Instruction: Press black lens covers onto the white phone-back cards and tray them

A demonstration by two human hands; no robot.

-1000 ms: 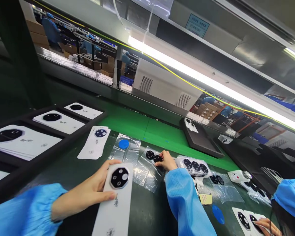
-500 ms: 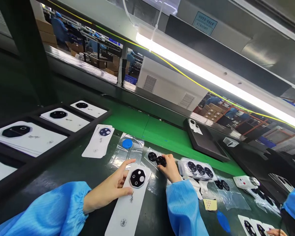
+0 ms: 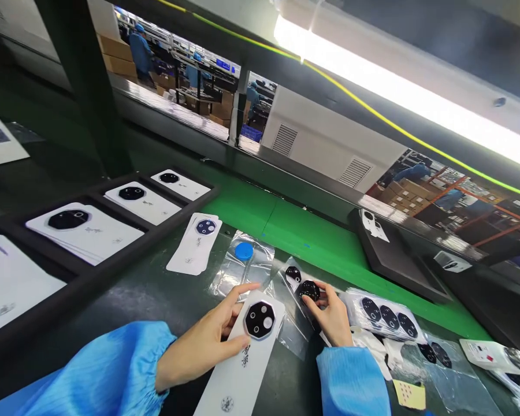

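Observation:
My left hand (image 3: 203,341) grips a long white phone back panel (image 3: 238,378) by its edges, thumb on the face below a black camera window. My right hand (image 3: 334,319) pinches a black camera lens cover (image 3: 309,290) between thumb and fingers, just to the right of the panel's top end. Under it lies a clear plastic bag (image 3: 295,332), and a second black lens cover (image 3: 293,275) rests on that bag. To the right of my right hand is a clear-wrapped stack of black lens covers (image 3: 389,316).
At left, a black divided tray (image 3: 80,278) carries white panels. Two overlapping panels (image 3: 193,248) lie beside it. A clear bag with a blue disc (image 3: 244,251) sits behind my left hand. Rightward are a yellow dotted card (image 3: 409,394), a white bottle (image 3: 487,355) and a dark tray (image 3: 398,260).
The view has swung left, so the bench has shifted right in the picture. The lens cover in my right hand has separated from the one beside it. My left hand keeps the panel.

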